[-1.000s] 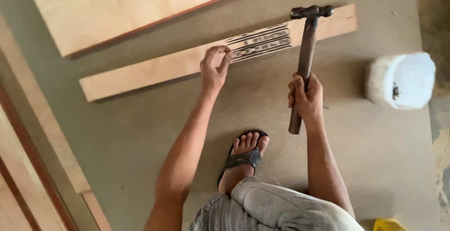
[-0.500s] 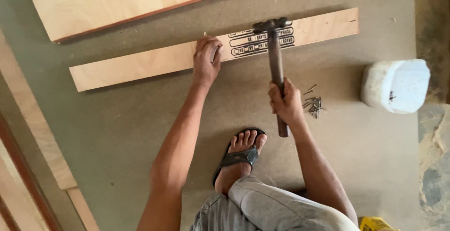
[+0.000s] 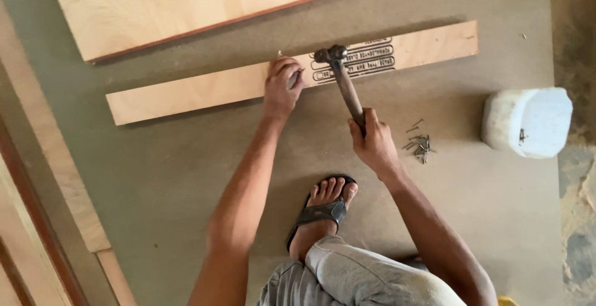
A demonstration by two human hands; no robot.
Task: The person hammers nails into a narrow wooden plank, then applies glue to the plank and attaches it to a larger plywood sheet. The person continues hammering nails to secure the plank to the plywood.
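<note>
1. The long pale plywood strip (image 3: 205, 91) with black stamped markings near its middle lies flat on the grey-brown floor (image 3: 174, 175), running from about 9 o'clock up toward 2 o'clock across the upper half of the view.
2. At the far 9 o'clock edge, narrow reddish-edged wooden boards (image 3: 43, 175) slant down toward 7 o'clock.
3. At 11 to 12 o'clock, a large pale plywood sheet with a red-brown edge (image 3: 186, 1) lies beyond the strip, apart from it.
4. The left hand (image 3: 282, 88) rests on the strip just left of the markings, fingers curled and pinched together at the strip's far edge; what they pinch is too small to make out.
5. The dark metal hammer with a worn wooden handle (image 3: 343, 82) has its head just beside the left fingertips, over the markings.
6. The right hand (image 3: 372, 141) is clenched around the lower end of the handle, at about 5 o'clock from the hammer head.
7. At 6 o'clock, a foot in a black sandal (image 3: 323, 210) stands on the floor, with a grey-trousered knee below it.
8. A small heap of nails (image 3: 421, 144) lies on the floor just right of the right hand.
9. At 3 o'clock sits a white plastic container (image 3: 528, 123).
</note>
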